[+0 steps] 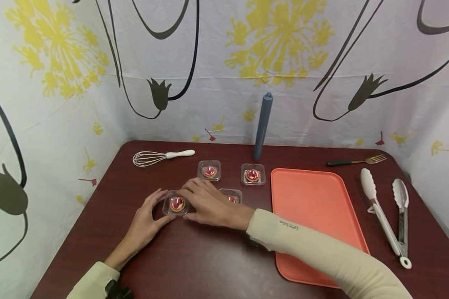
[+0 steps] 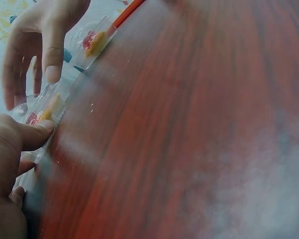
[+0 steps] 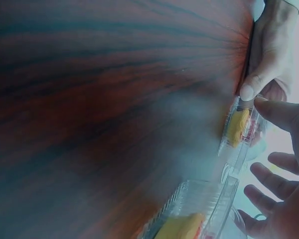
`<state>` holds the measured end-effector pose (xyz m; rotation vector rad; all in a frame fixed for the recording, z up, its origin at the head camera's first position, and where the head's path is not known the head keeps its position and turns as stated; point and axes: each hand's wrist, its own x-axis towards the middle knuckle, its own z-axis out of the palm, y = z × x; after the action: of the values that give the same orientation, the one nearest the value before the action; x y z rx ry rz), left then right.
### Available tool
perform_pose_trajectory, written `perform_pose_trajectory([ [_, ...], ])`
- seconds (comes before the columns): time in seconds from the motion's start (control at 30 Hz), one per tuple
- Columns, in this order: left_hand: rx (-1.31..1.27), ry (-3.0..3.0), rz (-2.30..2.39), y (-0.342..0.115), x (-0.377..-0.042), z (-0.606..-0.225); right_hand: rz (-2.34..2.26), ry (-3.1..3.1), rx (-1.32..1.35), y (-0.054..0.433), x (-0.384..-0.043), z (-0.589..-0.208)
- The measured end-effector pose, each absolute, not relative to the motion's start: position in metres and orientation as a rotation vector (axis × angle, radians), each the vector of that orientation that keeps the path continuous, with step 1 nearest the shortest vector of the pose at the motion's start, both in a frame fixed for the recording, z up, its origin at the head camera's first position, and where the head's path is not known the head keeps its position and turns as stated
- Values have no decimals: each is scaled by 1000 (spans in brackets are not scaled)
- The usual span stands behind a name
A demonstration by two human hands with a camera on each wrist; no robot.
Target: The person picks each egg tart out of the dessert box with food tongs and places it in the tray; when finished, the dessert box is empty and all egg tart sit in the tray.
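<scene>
Head view, I'm logging left to right. Fingers?

Left hand pinches a clear tart box by its edges, on the table. Right hand: fingers apart beside it; contact, can't tell from my feed.

Handling?

Probably light, stiff, slick, crushable. I'd grip side walls.

Surroundings?

Glossy dark wood, coral tray at right, patterned curtain behind.

1. White cloth, lightly creased, hung behind the table and along both sides.
2. It bore yellow blooms, dark tulips on curving stems, and small red sprigs low down.
3. Table was dark red-brown, wood-grained, rounded at its far corners.
4. Pale glare lay on its near part.
</scene>
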<state>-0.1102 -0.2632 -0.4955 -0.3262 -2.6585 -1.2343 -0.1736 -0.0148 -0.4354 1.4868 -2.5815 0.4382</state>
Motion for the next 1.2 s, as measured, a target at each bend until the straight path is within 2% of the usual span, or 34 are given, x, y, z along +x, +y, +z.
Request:
perform_pose_trajectory([
  [1.2, -291, -2674, -1192, -259, -107, -496, 354, -2614, 1456, -27, -172, -441],
])
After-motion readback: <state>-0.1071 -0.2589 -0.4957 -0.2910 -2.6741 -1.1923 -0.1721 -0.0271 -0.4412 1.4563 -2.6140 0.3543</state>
